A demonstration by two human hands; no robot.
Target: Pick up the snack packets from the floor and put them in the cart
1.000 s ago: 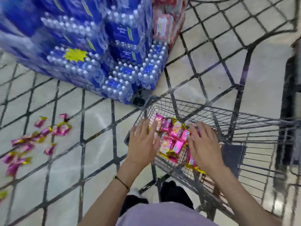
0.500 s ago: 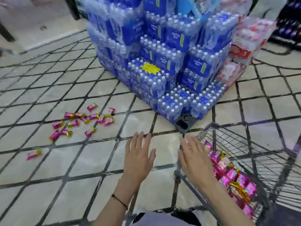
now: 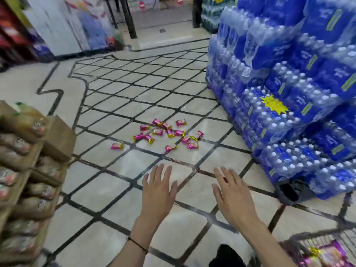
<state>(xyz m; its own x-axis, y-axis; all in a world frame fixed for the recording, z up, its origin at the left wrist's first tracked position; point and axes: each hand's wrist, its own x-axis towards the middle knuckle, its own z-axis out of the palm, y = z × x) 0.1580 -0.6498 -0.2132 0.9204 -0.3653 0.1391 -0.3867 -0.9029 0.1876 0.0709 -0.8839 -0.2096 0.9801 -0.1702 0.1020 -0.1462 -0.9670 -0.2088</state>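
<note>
the cart [image 3: 316,244] is now cut off at the lower right corner; only blurred wire and pink packets [image 3: 325,254] inside it show. the left hand [image 3: 158,191] and right hand [image 3: 233,197] have left it, both empty, fingers straight and a little spread. so one load seems delivered. the remaining snack packets [image 3: 165,133] lie scattered on the tiled floor [image 3: 119,191] ahead, near the water bottle packs [image 3: 300,120].
</note>
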